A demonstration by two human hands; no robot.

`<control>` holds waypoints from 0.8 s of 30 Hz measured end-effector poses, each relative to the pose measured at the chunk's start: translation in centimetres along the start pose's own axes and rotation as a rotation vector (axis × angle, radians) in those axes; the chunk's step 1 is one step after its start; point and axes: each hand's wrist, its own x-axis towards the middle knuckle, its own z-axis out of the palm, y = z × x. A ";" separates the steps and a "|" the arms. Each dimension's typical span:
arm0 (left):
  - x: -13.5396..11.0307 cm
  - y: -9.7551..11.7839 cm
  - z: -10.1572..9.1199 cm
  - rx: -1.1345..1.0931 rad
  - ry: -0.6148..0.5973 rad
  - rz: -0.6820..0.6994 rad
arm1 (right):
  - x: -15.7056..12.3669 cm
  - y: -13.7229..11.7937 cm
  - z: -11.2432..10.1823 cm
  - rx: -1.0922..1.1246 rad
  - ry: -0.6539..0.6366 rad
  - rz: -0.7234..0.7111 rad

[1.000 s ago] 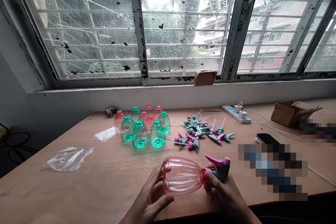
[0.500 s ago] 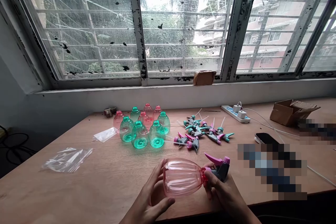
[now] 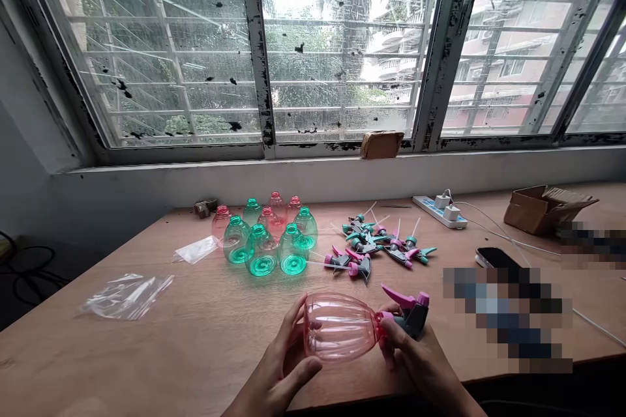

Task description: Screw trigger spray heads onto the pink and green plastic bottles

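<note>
A clear pink spray bottle (image 3: 340, 328) lies sideways in the air between my hands, near the front edge of the table. My left hand (image 3: 281, 361) is curled round its base, thumb below and fingers behind. At the neck, my right hand (image 3: 408, 345) grips the pink collar with thumb and fingers. The trigger sprayer (image 3: 413, 314), dark grey with a pink lever, sits on the bottle's mouth and points right. Beyond my hands stand several green bottles (image 3: 261, 254) and pink bottles (image 3: 268, 220) without sprayers. Right of them lies a pile of loose trigger sprayers (image 3: 369, 241) with thin tubes.
A plastic bag (image 3: 128, 296) and a small white packet (image 3: 195, 250) lie on the left of the wooden table (image 3: 186, 352). Toward the right are a power strip (image 3: 437, 212) with cables, a phone (image 3: 496, 259), an open cardboard box (image 3: 535, 210) and a blurred-out patch.
The pink bottle has turned slightly about its length in my hands. My left thumb has shifted a little left and up. The things on the table have stayed put.
</note>
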 end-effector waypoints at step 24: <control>-0.1 -0.9 0.1 -0.039 -0.019 0.016 | 0.0 -0.1 -0.1 0.001 -0.047 -0.016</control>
